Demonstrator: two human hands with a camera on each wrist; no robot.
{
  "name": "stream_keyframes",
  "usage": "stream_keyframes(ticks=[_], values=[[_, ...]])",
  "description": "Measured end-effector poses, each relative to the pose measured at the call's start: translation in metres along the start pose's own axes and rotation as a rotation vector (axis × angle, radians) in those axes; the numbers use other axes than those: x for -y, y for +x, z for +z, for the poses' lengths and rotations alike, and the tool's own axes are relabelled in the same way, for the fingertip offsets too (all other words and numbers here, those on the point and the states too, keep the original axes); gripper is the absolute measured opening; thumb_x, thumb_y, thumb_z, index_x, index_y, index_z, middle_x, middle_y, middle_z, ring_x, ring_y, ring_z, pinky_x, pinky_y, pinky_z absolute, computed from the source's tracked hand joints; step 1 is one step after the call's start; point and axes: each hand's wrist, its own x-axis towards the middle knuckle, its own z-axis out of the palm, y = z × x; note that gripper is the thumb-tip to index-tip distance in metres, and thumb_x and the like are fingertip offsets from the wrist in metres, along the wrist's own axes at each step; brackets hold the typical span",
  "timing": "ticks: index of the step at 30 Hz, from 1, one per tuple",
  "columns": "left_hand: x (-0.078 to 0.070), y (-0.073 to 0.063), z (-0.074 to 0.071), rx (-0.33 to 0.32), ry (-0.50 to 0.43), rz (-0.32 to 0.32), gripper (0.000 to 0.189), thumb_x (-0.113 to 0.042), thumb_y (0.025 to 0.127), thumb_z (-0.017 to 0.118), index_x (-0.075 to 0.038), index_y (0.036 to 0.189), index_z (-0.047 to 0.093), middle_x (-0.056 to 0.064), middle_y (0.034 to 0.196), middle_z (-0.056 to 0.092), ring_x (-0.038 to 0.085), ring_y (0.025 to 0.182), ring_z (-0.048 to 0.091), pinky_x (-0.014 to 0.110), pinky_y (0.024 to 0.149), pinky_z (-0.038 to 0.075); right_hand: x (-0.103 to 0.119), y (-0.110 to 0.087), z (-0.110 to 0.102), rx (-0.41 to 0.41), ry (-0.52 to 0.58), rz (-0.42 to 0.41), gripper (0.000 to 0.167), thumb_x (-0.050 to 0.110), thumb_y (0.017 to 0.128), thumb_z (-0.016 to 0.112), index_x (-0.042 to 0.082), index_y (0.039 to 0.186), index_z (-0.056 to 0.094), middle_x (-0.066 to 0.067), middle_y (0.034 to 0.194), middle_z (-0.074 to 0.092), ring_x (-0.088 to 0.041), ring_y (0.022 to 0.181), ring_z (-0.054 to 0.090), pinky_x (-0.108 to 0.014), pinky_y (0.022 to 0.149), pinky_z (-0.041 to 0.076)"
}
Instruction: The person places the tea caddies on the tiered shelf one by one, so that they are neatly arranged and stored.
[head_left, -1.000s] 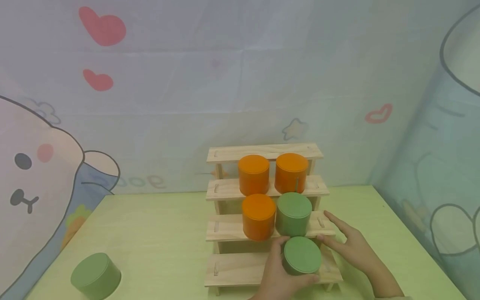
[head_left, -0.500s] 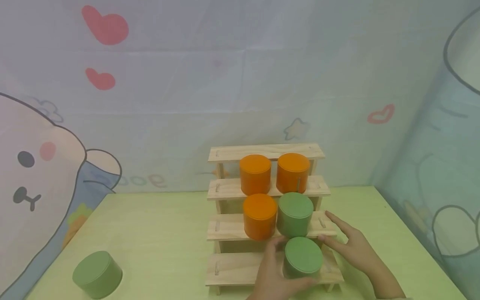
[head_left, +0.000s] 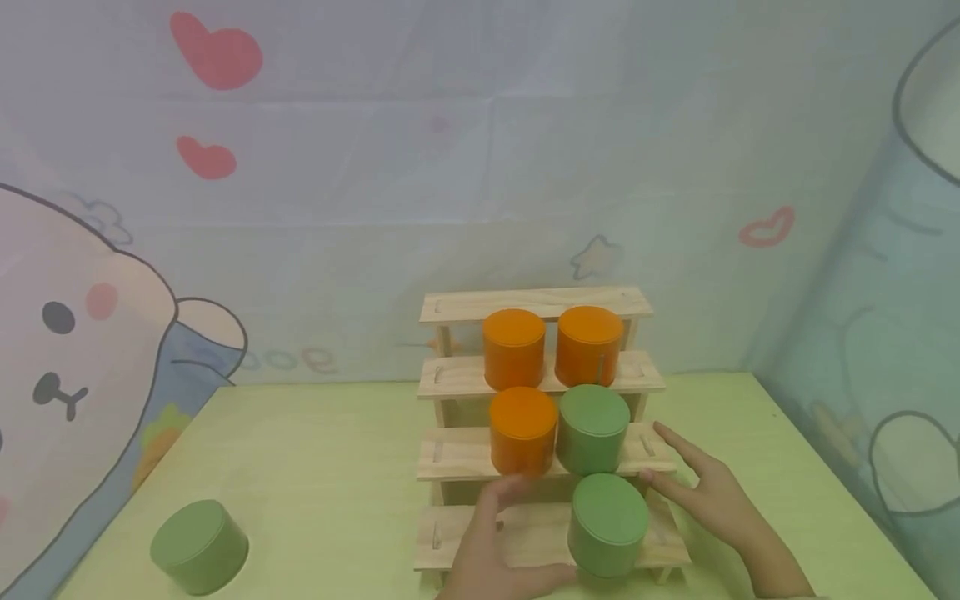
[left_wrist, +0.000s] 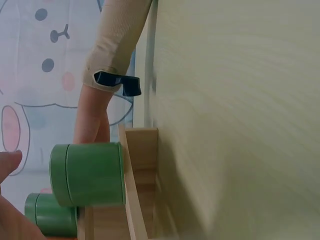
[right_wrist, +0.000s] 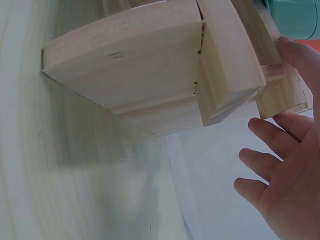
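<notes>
A stepped wooden rack [head_left: 457, 533] bears round lidded canisters. A green canister [head_left: 607, 525] stands upright at the right of the lowest step. My left hand [head_left: 495, 546] is left of it, fingers and thumb spread apart, holding nothing; in the left wrist view a gap separates the fingers from this canister [left_wrist: 90, 174]. My right hand [head_left: 716, 504] holds the right end of the step above, thumb at the front edge and index finger toward the back. In the right wrist view that hand [right_wrist: 295, 170] pinches the plank end [right_wrist: 280, 97], its other fingers loose.
On the second step stand an orange canister [head_left: 522, 433] and a green canister [head_left: 592, 429]. Two orange canisters, the left one [head_left: 513, 350] and the right one [head_left: 588, 346], stand on the third. Another green canister [head_left: 198, 546] rests on the table [head_left: 322, 475] at left.
My left hand has let go of the green canister on the lowest step and drawn away to the left. The right hand stays at the rack's end. The head view has shifted slightly.
</notes>
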Motion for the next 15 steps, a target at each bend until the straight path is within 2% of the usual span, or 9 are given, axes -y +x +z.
stream_keyframes(ticks=[3, 8, 15], values=[[0.0, -0.004, -0.015, -0.033, 0.044, 0.023, 0.086, -0.032, 0.068, 0.088, -0.016, 0.137, 0.041, 0.006, 0.143, 0.043, 0.032, 0.132, 0.037, 0.057, 0.106, 0.03, 0.0, 0.0, 0.001, 0.002, 0.004, 0.002, 0.071, 0.039, 0.093, 0.062, 0.011, 0.151, 0.031, -0.024, 0.15, 0.033, -0.054, 0.132, 0.032, -0.073, 0.094, 0.033], [0.003, -0.01, -0.043, -0.129, 0.118, 0.071, 0.087, -0.031, 0.069, 0.087, -0.01, 0.139, 0.039, 0.009, 0.142, 0.046, 0.032, 0.13, 0.041, 0.054, 0.104, 0.033, 0.0, 0.001, 0.001, -0.007, -0.003, -0.005, 0.071, 0.039, 0.093, 0.063, 0.011, 0.151, 0.032, -0.025, 0.15, 0.034, -0.054, 0.131, 0.033, -0.073, 0.094, 0.033], [0.006, -0.018, -0.077, -0.272, 0.169, 0.168, 0.081, -0.021, 0.074, 0.084, -0.012, 0.139, 0.037, 0.007, 0.141, 0.046, 0.028, 0.131, 0.04, 0.052, 0.104, 0.032, 0.0, 0.0, 0.0, 0.008, 0.004, 0.009, 0.072, 0.039, 0.093, 0.062, 0.013, 0.152, 0.029, -0.025, 0.151, 0.033, -0.055, 0.132, 0.031, -0.074, 0.093, 0.033]])
